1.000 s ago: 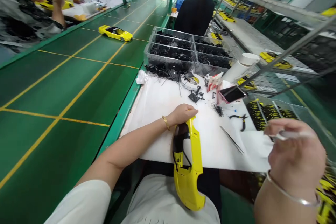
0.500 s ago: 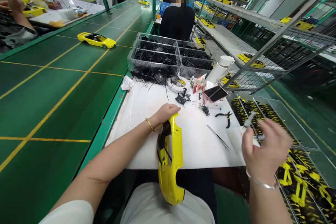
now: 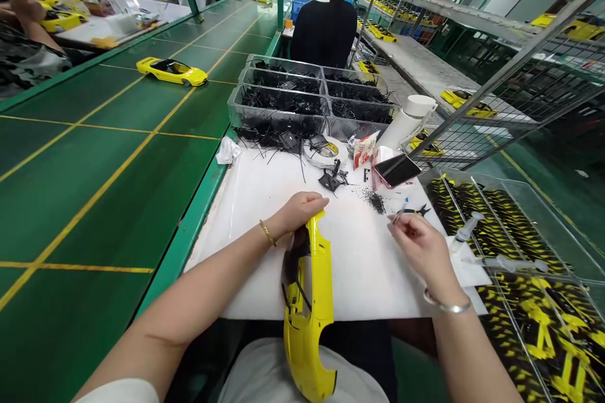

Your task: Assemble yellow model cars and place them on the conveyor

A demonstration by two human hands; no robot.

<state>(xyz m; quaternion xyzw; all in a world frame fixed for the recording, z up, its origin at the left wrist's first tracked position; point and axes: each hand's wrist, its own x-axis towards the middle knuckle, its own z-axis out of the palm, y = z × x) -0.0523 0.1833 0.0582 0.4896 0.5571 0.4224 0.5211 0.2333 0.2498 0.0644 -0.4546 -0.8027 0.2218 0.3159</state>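
The left hand (image 3: 297,213) closes its grip over the upper end of a hollow, glossy yellow plastic car body shell (image 3: 307,321). The smooth shell curves down past the front edge of the bench and hangs over the person's lap, its dark inner side facing the bench.

The right hand (image 3: 423,252) hovers just above the white foam sheet (image 3: 326,277) with thumb and forefinger pinched; whether anything thin lies in that grip is too small to tell. Its fingertips are just beside small black-handled pliers (image 3: 416,210). Between the hands lies a stretch of bare, soft foam.

Farther up the sheet are a gritty heap of black specks (image 3: 375,203), small black plastic parts (image 3: 331,181), a roll of tape (image 3: 324,152), and a phone in a pink case (image 3: 396,170). Clear plastic bins (image 3: 278,101) packed with thin black parts line the far edge of the foam.

To the right, a clear tray (image 3: 524,327) of yellow-and-black pieces holds two plastic syringes (image 3: 508,263) on top. To the left, a raised green rail (image 3: 189,233) edges the bench, and beyond it a wide green conveyor belt (image 3: 94,189) with yellow lines carries a finished yellow model car (image 3: 172,71).
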